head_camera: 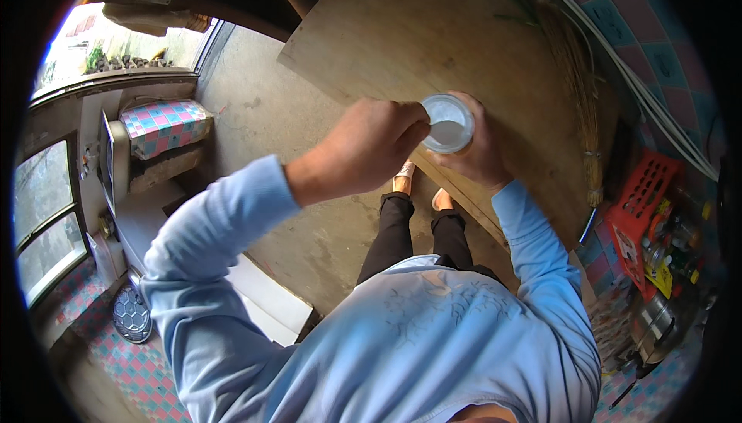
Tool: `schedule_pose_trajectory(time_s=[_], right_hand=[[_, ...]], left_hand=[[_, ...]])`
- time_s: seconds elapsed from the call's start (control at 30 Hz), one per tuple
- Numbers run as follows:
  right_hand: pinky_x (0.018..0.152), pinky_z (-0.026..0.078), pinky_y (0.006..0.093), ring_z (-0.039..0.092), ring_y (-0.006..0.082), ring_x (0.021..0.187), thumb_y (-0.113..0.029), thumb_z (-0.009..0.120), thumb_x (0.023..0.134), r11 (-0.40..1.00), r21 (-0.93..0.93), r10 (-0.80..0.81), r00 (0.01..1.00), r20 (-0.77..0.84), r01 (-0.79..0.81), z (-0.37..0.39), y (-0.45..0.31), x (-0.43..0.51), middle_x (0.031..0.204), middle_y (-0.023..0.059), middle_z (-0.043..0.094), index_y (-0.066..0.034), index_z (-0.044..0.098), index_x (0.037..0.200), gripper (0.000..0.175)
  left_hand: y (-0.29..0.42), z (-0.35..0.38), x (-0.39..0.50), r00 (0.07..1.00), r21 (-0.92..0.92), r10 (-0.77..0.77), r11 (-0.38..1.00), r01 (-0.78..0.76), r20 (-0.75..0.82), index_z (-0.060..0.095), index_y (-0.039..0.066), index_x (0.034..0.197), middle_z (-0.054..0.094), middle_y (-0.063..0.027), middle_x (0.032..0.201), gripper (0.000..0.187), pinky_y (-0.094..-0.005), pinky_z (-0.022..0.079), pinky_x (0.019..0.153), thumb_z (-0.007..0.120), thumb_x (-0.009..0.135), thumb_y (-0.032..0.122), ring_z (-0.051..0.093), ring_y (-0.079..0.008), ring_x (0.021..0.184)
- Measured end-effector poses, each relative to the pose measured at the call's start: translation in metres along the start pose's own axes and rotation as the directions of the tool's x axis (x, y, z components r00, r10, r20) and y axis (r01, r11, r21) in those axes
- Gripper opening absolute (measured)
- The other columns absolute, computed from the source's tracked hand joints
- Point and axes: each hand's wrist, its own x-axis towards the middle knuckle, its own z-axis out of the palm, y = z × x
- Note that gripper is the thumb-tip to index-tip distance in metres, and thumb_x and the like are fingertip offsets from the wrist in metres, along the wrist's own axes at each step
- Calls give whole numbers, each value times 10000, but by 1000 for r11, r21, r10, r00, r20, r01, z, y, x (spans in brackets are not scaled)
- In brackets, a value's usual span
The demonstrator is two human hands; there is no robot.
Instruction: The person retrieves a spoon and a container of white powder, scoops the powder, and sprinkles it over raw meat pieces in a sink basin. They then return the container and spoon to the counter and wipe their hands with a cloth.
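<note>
A round translucent plastic container (446, 124) is tilted so that its mouth faces me, and pale grey-white contents show inside. My right hand (478, 147) wraps around its right side and underside. At the left of its rim is my left hand (371, 144), with thumb and forefinger pinched together. Whether those fingers grip the rim or some small thing is hidden. Both hands are held out above the floor, over a large wooden board (406, 34).
A straw broom (579, 98) and white cables (655, 104) run along the tiled wall at right. Below stands a red plastic basket (643, 197) near bottles and a metal pot (655, 330). To the left are a tiled ledge (165, 124) and a white counter (272, 301).
</note>
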Motion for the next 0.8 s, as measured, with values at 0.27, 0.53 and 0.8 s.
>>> schedule_pose_trajectory(time_s=[0.27, 0.53, 0.8], right_hand=[[990, 488, 364, 573, 249, 1173, -33, 865, 650, 998, 23, 65, 984, -164, -62, 13, 1, -11, 1276, 139, 537, -34, 364, 1392, 895], [986, 489, 361, 569, 221, 1157, -11, 862, 656, 994, 6, 111, 978, -176, -111, 8, 1, -3, 1268, 111, 547, -48, 371, 1383, 878], [1007, 469, 377, 561, 235, 1177, -16, 838, 630, 994, 5, 107, 987, -123, -108, 9, 3, -2, 1293, 124, 538, -44, 382, 1383, 881]], left_hand=[[14, 60, 0, 776, -943, -629, 281, 177, -43, 610, -111, 1086, 665, -118, 780, 291, -252, 528, 516, 498, 1036, 153, 583, -120, 554], [14, 79, -7, 875, -834, -464, 530, 151, -137, 592, -70, 1099, 667, -146, 743, 202, -320, 526, 545, 555, 993, 98, 669, -196, 598], [-7, 65, 4, 815, -397, -250, 917, 27, -522, 612, -16, 944, 630, -202, 695, 75, -393, 510, 559, 595, 921, 53, 664, -353, 624]])
